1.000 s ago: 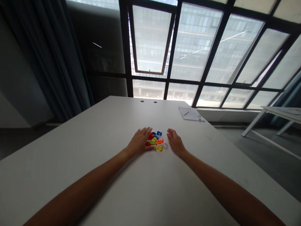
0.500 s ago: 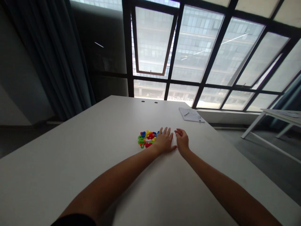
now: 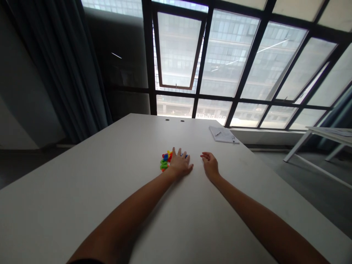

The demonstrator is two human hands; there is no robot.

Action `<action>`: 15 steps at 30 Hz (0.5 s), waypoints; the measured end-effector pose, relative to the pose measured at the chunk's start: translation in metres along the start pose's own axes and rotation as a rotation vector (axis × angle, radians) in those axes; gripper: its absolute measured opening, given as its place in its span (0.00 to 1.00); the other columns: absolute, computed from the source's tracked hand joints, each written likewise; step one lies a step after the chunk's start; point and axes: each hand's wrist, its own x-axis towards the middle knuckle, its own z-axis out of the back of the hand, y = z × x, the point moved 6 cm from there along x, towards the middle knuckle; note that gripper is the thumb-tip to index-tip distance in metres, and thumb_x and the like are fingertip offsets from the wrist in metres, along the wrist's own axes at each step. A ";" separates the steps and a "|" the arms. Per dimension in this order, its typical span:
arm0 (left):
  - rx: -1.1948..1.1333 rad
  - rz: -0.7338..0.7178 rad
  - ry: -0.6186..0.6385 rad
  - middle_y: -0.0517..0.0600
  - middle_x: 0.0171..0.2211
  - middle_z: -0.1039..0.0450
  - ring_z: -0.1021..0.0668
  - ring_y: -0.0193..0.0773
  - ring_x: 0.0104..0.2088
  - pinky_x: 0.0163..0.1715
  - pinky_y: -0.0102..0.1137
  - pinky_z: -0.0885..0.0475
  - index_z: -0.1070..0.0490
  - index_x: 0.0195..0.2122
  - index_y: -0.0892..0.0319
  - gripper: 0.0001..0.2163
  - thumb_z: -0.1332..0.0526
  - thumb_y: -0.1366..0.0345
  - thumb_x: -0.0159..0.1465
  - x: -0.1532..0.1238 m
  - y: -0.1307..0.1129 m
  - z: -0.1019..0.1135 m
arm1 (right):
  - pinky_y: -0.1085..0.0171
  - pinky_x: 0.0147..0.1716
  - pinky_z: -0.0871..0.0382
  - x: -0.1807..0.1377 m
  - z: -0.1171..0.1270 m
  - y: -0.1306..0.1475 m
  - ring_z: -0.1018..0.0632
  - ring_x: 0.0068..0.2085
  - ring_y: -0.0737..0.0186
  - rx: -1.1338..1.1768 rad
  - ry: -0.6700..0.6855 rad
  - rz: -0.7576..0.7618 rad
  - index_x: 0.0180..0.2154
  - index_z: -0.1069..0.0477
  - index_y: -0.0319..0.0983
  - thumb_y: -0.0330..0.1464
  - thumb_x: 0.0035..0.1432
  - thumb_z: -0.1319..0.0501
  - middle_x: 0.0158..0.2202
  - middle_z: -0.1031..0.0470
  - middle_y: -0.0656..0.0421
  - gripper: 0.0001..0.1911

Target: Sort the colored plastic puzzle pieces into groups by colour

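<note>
1. Left hand (image 3: 180, 164) has slid leftward in the frame over the past half second; right hand (image 3: 211, 165) has barely shifted, so the gap between them is wider.
2. Left fingers: spread wide, palm down, over the right part of the colored plastic pieces (image 3: 165, 157). Anything under the palm: cannot tell.
3. Pieces lie heaped mid-frame on the white table (image 3: 110, 176): green, blue, red, yellow and orange show left of the hand, a bit of blue by its fingertips.
4. Right fingers: half curled, just right of the left hand, apart from the visible pieces. Whether they pinch something small, I cannot tell.
5. Right of center, farther back: papers (image 3: 227, 136), a pen (image 3: 233, 139) at their right edge.
6. Upper left: dark curtain (image 3: 63, 73).
</note>
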 end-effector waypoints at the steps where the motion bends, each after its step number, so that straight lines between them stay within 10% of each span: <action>1: -0.024 0.020 -0.002 0.59 0.70 0.41 0.46 0.67 0.71 0.64 0.71 0.66 0.34 0.67 0.53 0.29 0.52 0.45 0.70 -0.001 0.006 -0.002 | 0.55 0.45 0.26 0.000 -0.001 0.001 0.18 0.43 0.52 -0.014 0.010 0.002 0.41 0.26 0.40 0.36 0.51 0.41 0.39 0.17 0.52 0.15; 15: -0.041 0.120 -0.032 0.58 0.69 0.40 0.38 0.69 0.66 0.54 0.68 0.40 0.34 0.65 0.50 0.23 0.51 0.55 0.71 -0.028 0.093 -0.012 | 0.56 0.44 0.26 -0.004 -0.006 0.003 0.17 0.40 0.53 -0.103 0.107 0.005 0.39 0.25 0.40 0.35 0.52 0.41 0.36 0.16 0.54 0.12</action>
